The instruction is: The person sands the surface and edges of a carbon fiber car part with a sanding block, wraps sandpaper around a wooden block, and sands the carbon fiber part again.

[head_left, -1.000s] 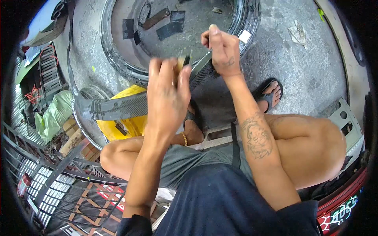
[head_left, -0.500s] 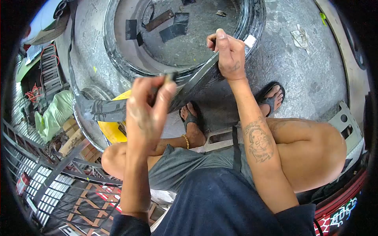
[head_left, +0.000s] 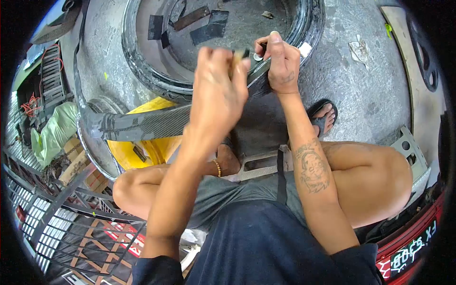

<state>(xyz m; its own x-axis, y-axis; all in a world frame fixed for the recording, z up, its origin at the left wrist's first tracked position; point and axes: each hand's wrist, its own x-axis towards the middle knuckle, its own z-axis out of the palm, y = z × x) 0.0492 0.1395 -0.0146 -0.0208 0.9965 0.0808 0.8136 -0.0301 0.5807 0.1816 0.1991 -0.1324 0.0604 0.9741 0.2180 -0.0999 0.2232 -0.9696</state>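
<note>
The long black textured strip [head_left: 152,123] passes below our left hand [head_left: 217,90], curled round a blurred tan-and-black piece [head_left: 239,58], to our pinching right hand [head_left: 283,66].

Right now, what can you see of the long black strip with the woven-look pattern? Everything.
The long black strip looks like carbon fibre: gently curved, with dark smudges near its left end. It passes in front of a yellow plastic-looking piece. The right hand holds its far end; the blurred left hand hides its middle, contact unclear.
</note>
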